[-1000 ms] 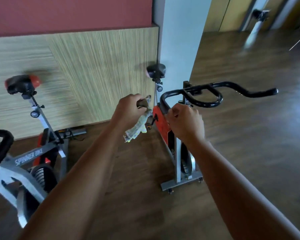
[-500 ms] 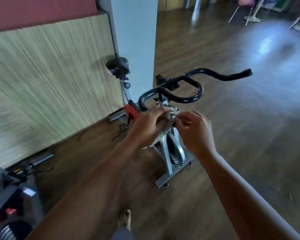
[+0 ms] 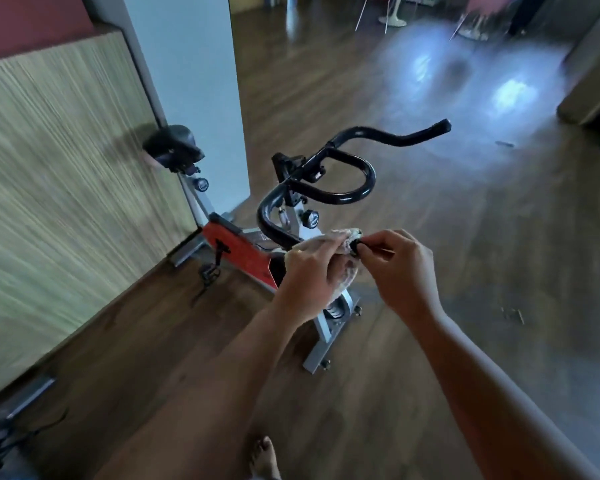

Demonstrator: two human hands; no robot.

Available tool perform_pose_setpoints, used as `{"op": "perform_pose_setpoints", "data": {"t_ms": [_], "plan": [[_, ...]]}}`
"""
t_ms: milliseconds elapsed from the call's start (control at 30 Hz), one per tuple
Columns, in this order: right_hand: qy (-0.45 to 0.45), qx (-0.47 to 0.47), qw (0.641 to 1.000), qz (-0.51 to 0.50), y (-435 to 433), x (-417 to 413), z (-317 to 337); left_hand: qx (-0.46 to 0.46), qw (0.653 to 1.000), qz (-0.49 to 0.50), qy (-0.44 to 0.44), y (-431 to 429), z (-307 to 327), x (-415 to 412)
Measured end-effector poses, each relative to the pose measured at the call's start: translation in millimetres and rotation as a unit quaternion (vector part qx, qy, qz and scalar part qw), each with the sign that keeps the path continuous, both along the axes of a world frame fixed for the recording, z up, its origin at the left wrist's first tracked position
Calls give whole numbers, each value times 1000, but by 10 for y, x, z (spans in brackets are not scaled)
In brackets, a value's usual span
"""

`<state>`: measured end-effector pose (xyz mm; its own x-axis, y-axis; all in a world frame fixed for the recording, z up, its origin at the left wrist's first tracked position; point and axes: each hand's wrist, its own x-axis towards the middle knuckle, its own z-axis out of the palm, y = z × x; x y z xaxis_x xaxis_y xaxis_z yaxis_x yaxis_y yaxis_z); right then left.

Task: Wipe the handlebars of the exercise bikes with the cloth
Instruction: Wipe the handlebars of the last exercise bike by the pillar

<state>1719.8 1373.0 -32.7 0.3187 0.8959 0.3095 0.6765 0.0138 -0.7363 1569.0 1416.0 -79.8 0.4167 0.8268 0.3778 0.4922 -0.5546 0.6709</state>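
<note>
At near end of handlebars [image 3: 347, 197] on exercise bike [image 3: 238, 252]: a second ago cloth [image 3: 342, 273] dangled from left hand [image 3: 309, 275], clear of bar, while right hand [image 3: 400, 268] gripped tube. Now cloth bunched round bar's near tip, left hand curled over it from above. Right hand off tube, just beside left, thumb and forefinger pinching black bar tip poking out of cloth. Hands close together, nearly touching. Both forearms stretched forward, bare foot [image 3: 264, 455] on wood floor [image 3: 430, 341] below
</note>
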Motion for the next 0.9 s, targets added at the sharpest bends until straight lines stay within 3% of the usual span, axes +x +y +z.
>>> {"op": "perform_pose_setpoints", "data": {"t_ms": [267, 533, 733, 900], "plan": [[-15, 8, 1000, -22, -40, -58, -10, -1, 997, -9, 77, 255, -214, -320], [-10, 10, 999, -46, -66, -117, -31, 3, 996, -93, 5, 178, -74, -27], [51, 12, 995, -87, -72, -171, -70, 44, 982, -157, 100, 549, -158, -338], [73, 31, 986, -146, -77, -307, -166, 42, 970, -232, 51, 681, -107, -247]]}}
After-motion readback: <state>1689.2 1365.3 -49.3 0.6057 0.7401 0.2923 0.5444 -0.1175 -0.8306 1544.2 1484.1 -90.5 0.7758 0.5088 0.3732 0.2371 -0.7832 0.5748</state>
